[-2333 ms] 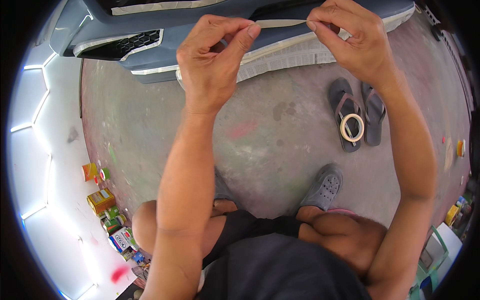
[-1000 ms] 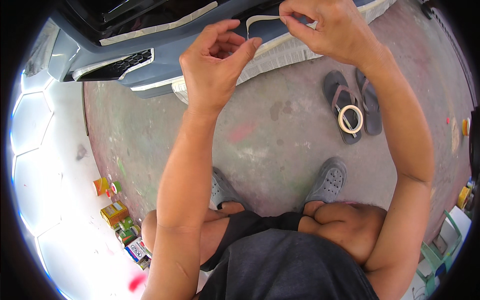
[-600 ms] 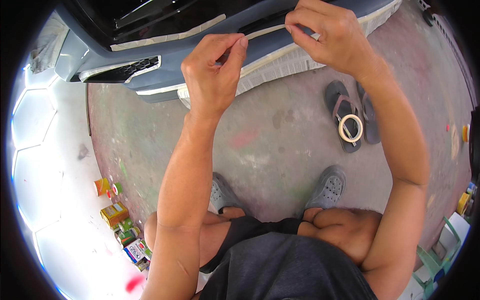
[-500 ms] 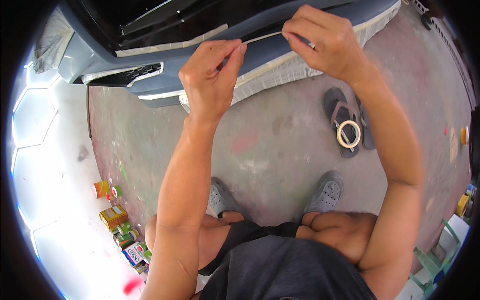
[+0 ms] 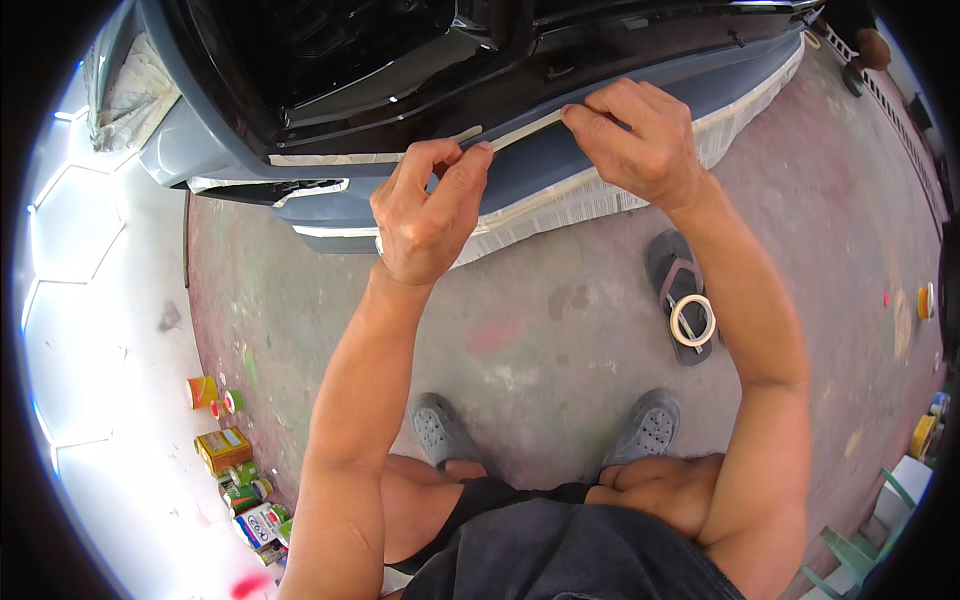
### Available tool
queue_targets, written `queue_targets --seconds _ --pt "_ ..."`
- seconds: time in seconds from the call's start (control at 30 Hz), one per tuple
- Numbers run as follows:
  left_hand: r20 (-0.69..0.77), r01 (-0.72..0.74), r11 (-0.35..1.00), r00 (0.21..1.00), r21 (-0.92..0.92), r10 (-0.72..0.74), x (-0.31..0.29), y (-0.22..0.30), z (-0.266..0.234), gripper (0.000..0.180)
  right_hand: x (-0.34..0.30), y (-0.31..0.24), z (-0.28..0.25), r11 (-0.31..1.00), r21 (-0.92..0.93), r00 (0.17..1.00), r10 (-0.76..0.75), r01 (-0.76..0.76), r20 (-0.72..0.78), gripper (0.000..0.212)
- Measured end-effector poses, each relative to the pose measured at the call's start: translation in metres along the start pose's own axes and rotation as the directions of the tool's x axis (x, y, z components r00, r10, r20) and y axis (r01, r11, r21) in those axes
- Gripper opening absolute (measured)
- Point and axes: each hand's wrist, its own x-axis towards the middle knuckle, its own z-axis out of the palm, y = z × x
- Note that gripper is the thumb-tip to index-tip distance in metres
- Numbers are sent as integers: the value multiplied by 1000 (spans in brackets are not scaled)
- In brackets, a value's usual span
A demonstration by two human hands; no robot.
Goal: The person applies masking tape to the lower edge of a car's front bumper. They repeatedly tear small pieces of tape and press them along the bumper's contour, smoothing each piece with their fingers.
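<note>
A short strip of masking tape [image 5: 528, 128] stretches between my two hands in front of a grey car bumper [image 5: 550, 160]. My left hand [image 5: 430, 212] pinches its left end between thumb and fingers. At the other end, the fingertips of my right hand [image 5: 640, 140] are closed on it, a little farther out. The strip lies close along the bumper's upper edge; whether it touches cannot be made out. Left of it, another cream tape strip [image 5: 340, 159] runs along the border with the glossy black panel [image 5: 590, 60]. Newspaper masking [image 5: 545, 218] is taped along the lower edge.
A tape roll [image 5: 674, 321] rests on a dark flip-flop [image 5: 662, 262] on the concrete floor. Cans [image 5: 223, 449] line the left side by bright hexagonal lights [image 5: 80, 235]. A green plastic chair [image 5: 850, 551] stands lower right. Part of another person [image 5: 872, 50] shows at upper right.
The view has shifted, so the bumper sits lower and more black panel shows. My hands have brought the strip in against the line of the bumper's upper edge, still gripping both ends.
</note>
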Motion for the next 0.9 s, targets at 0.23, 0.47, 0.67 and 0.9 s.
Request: queue_targets --seconds 0.23,0.47,0.67,0.9 --pt "-11 -81 977 996 195 85 0 -7 4 35 -6 8 9 998 -58 999 -34 35 14 26" --pt "11 -106 952 994 288 107 -2 -11 11 30 -7 12 14 998 -66 1000 -19 21 22 19" --pt "-2 -96 958 995 271 100 -2 -12 12 25 -8 13 18 1000 -27 1000 6 -5 28 19" --pt "-22 -73 968 996 242 81 -2 -12 15 23 -6 14 19 1000 14 999 20 -20 26 20"
